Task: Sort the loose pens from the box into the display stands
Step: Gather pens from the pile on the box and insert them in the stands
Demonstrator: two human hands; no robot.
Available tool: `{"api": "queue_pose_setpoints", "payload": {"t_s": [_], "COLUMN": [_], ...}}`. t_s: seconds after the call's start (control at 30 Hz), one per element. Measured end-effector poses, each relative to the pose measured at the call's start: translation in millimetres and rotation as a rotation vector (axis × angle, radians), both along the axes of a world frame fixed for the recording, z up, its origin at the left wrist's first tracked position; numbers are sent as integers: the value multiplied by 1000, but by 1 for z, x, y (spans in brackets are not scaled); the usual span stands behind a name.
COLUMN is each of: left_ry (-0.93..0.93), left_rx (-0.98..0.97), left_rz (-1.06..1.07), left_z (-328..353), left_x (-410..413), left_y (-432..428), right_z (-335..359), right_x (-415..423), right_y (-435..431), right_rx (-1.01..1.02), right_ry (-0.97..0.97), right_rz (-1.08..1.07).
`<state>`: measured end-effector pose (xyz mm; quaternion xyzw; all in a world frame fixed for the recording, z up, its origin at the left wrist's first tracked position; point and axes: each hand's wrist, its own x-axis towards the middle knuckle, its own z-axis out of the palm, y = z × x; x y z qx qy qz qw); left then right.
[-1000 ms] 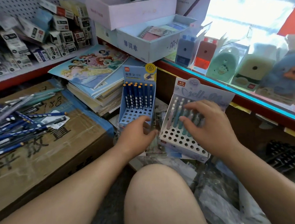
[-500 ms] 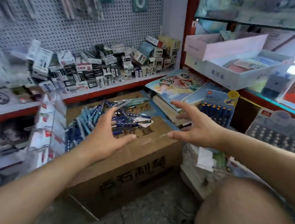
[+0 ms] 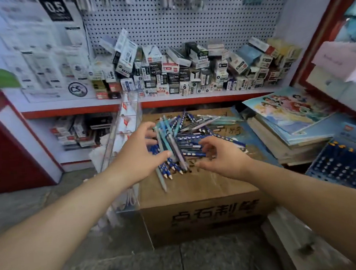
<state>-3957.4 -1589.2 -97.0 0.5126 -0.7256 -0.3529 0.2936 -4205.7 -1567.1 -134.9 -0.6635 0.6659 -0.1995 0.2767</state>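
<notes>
Gathering a handful off the cardboard box (image 3: pixel 200 214) looks to be your step. The loose pens (image 3: pixel 191 137) lie in a crossed heap on its closed top, toward the back, and none is lifted yet. Sweep them parallel first, then take one kind only, so you are not sorting in the air.

The stack of books (image 3: pixel 289 130) lies just beside the box on the right. The blue display stand (image 3: pixel 341 164) sits in front of those books, cut off by the frame's right edge, with many holes free. Carry to the right front and you stay clear of the book corners.

A clear rack (image 3: pixel 127 126) stands hard against the box's left edge, so keep your left elbow in. The front strip of the box top is bare cardboard, which I judge your best room for straightening.

Your left grip (image 3: pixel 139 157) is spread wide at the heap's left side, thumb lying over the pens. Your right grip (image 3: pixel 223 156) hovers over the right side, fingers loosely bent. Neither holds anything.
</notes>
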Motion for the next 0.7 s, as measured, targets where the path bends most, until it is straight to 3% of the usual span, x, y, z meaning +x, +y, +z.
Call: {"api": "queue_pose_setpoints", "payload": {"t_s": [0.23, 0.53, 0.7], "left_ry": [132, 125, 194], "left_rx": [-51, -53, 11], "left_rz": [80, 75, 118], "left_z": [-5, -13, -16], "left_x": [9, 13, 16], "left_y": [-17, -21, -27], "right_z": [-30, -41, -24], "right_x": [35, 52, 54], "right_y": [-36, -60, -52], "right_rx": [7, 112, -21], "right_ry": [10, 107, -53], "right_rz": [-83, -139, -169]}}
